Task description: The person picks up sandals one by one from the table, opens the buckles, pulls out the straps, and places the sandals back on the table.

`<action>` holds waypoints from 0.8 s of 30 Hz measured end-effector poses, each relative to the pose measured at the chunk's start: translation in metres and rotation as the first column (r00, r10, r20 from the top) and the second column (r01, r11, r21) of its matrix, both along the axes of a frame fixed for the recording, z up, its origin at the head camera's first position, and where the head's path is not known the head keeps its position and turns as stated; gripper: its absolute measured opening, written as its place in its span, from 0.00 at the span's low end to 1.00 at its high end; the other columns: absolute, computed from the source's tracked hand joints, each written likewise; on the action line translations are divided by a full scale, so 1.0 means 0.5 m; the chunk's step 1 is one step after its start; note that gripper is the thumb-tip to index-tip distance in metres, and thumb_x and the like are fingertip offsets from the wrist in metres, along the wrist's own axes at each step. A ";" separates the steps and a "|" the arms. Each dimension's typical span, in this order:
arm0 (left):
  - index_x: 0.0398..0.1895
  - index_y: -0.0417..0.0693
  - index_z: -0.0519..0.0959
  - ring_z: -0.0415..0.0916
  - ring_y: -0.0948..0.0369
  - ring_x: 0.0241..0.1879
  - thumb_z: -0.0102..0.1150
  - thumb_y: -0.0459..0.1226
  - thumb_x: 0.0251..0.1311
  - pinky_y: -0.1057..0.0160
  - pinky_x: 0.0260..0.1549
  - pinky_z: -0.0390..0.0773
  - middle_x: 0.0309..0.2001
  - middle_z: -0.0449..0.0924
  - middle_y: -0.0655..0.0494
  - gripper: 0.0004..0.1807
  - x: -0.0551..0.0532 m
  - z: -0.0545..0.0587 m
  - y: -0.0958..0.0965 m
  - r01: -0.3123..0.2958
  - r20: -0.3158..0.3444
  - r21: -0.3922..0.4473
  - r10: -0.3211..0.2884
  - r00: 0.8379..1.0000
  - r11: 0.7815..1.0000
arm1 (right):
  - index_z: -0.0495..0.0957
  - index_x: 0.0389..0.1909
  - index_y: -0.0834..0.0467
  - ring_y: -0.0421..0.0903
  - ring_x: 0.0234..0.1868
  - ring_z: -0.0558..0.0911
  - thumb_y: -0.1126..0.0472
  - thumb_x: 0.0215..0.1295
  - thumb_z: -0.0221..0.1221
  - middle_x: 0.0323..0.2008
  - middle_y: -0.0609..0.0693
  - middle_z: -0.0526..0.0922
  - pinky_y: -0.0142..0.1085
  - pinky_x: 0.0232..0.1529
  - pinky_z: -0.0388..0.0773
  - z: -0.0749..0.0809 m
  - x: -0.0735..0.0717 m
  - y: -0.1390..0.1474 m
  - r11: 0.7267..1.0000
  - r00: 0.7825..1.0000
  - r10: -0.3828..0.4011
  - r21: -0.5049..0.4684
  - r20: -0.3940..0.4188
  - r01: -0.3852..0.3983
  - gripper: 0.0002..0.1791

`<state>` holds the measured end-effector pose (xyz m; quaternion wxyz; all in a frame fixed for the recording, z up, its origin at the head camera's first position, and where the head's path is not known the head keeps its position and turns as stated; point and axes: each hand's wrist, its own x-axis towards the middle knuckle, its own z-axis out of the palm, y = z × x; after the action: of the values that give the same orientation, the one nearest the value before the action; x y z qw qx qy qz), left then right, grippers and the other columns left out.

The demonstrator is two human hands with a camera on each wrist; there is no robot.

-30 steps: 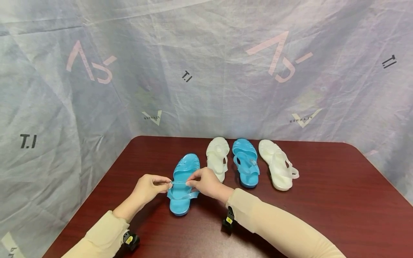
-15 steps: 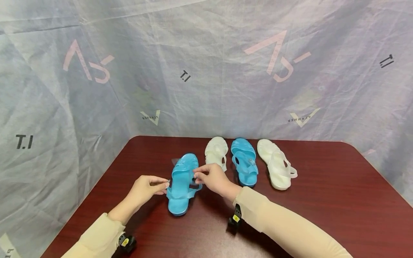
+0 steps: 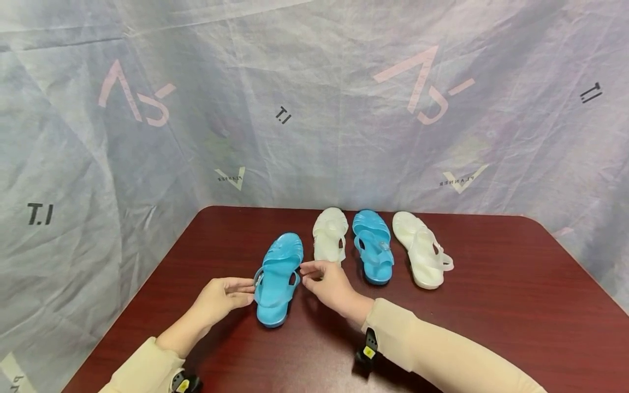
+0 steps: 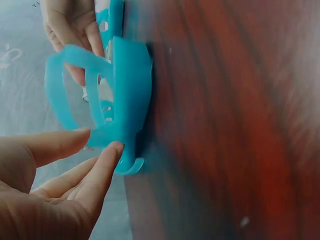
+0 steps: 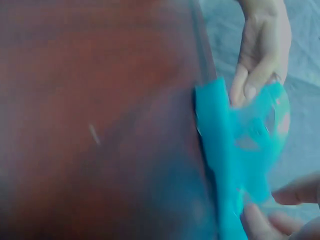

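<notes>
A blue jelly sandal (image 3: pixel 276 278) lies on the table, toe pointing away from me. At its left side is my left hand (image 3: pixel 216 303), fingers nearly straight and fingertips right at the sandal's edge. In the left wrist view, the thumb and index finger stand apart beside the sandal's blue side strap (image 4: pixel 102 135), and its back strap (image 4: pixel 55 87) arches up as a loop. My right hand (image 3: pixel 334 286) is on the sandal's other side, fingers loosely bent, with a small gap to the strap in the head view. Nothing shows between its fingertips.
Behind the right hand lies a white sandal (image 3: pixel 329 224), its heel partly hidden. To its right are a second blue sandal (image 3: pixel 372 251) with a buckle and another white sandal (image 3: pixel 423 256). A grey printed cloth (image 3: pixel 314 136) hangs behind the dark red table (image 3: pixel 491 305).
The thin strap I was stretching across the blue sandal with both hands is let go. My right hand has moved away to the right; my left fingers have loosened from their pinch.
</notes>
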<state>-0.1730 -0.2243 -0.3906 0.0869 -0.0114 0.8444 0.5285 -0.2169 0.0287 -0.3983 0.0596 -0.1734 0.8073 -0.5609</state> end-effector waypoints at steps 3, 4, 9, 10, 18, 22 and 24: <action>0.60 0.28 0.72 0.80 0.49 0.53 0.64 0.29 0.57 0.58 0.49 0.82 0.55 0.78 0.35 0.27 0.011 -0.008 0.004 0.015 0.028 0.067 -0.017 0.999 0.998 | 0.73 0.57 0.71 0.57 0.51 0.81 0.73 0.62 0.58 0.51 0.63 0.80 0.37 0.47 0.81 -0.015 0.022 -0.009 0.996 0.993 -0.005 -0.085 0.114 0.015 0.21; 0.61 0.27 0.70 0.80 0.48 0.54 0.64 0.29 0.56 0.59 0.49 0.82 0.56 0.77 0.34 0.29 0.016 -0.011 0.007 0.017 0.037 0.085 -0.021 0.999 0.996 | 0.72 0.59 0.71 0.58 0.53 0.80 0.74 0.61 0.58 0.53 0.64 0.79 0.37 0.48 0.81 -0.018 0.029 -0.012 0.992 0.987 -0.005 -0.121 0.163 0.025 0.23; 0.62 0.25 0.68 0.78 0.49 0.56 0.65 0.28 0.54 0.60 0.50 0.81 0.57 0.76 0.32 0.32 0.030 -0.018 0.025 -0.060 0.067 0.143 0.051 0.996 0.988 | 0.65 0.65 0.72 0.62 0.62 0.73 0.75 0.58 0.59 0.61 0.67 0.73 0.39 0.53 0.79 -0.030 0.058 -0.026 0.962 0.950 0.008 -0.260 0.313 0.078 0.31; 0.62 0.26 0.68 0.77 0.49 0.56 0.65 0.27 0.54 0.60 0.50 0.80 0.57 0.76 0.32 0.31 0.032 -0.019 0.029 -0.082 0.070 0.150 0.072 0.995 0.985 | 0.64 0.65 0.72 0.62 0.63 0.72 0.75 0.58 0.58 0.62 0.67 0.72 0.39 0.54 0.79 -0.032 0.062 -0.029 0.957 0.947 0.009 -0.278 0.322 0.085 0.32; 0.63 0.29 0.69 0.71 0.44 0.62 0.63 0.26 0.55 0.52 0.57 0.76 0.60 0.72 0.31 0.30 0.044 -0.027 0.048 -0.180 0.076 0.179 0.169 0.983 0.967 | 0.61 0.67 0.73 0.62 0.67 0.69 0.75 0.57 0.58 0.64 0.69 0.68 0.39 0.58 0.77 -0.039 0.096 -0.050 0.911 0.918 -0.011 -0.374 0.396 0.173 0.34; 0.64 0.29 0.68 0.68 0.42 0.64 0.62 0.25 0.56 0.53 0.57 0.76 0.62 0.70 0.31 0.30 0.049 -0.028 0.053 -0.204 0.090 0.208 0.189 0.978 0.957 | 0.63 0.65 0.74 0.62 0.66 0.69 0.74 0.58 0.60 0.63 0.70 0.70 0.39 0.58 0.77 -0.038 0.107 -0.060 0.892 0.905 -0.039 -0.394 0.423 0.222 0.32; 0.64 0.29 0.68 0.67 0.42 0.65 0.61 0.25 0.56 0.54 0.57 0.76 0.63 0.69 0.31 0.30 0.051 -0.028 0.057 -0.212 0.092 0.220 0.196 0.976 0.952 | 0.66 0.64 0.72 0.59 0.64 0.73 0.70 0.58 0.63 0.61 0.68 0.73 0.38 0.57 0.78 -0.055 0.101 -0.066 0.883 0.897 -0.054 -0.398 0.438 0.247 0.32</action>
<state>-0.1476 -0.1958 -0.4046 0.0618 -0.1069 0.7687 0.6276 -0.1662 -0.0043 -0.4256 0.1436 0.0055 0.6377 -0.7567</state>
